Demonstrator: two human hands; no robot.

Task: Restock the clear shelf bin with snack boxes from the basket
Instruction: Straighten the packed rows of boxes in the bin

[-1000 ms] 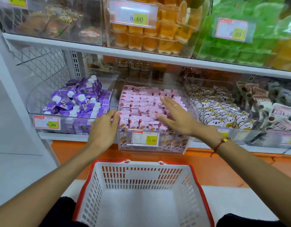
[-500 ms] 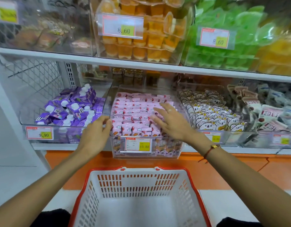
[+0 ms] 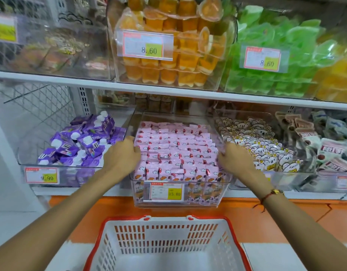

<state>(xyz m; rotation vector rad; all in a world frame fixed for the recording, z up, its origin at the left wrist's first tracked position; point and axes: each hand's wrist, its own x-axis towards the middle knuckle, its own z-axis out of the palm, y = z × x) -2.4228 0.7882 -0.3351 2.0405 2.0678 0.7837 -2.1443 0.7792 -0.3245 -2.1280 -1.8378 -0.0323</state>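
Note:
The clear shelf bin (image 3: 176,202) stands on the lower shelf, packed with rows of pink snack boxes (image 3: 176,151) and carrying a 15.80 price tag. My left hand (image 3: 122,157) grips the bin's left wall with curled fingers. My right hand (image 3: 234,157) grips the bin's right wall the same way. The white basket with a red rim (image 3: 164,245) sits below the shelf, between my arms, and no boxes show inside it.
A bin of purple pouches (image 3: 80,143) stands to the left and a bin of white cartoon packets (image 3: 262,149) to the right, both close against the pink bin. The upper shelf (image 3: 168,90) overhangs with orange and green jelly bins. An orange base runs below.
My right hand left the top of the pink boxes and moved to the bin's right wall. My left hand curled tighter on the left wall. The camera view shifted upward.

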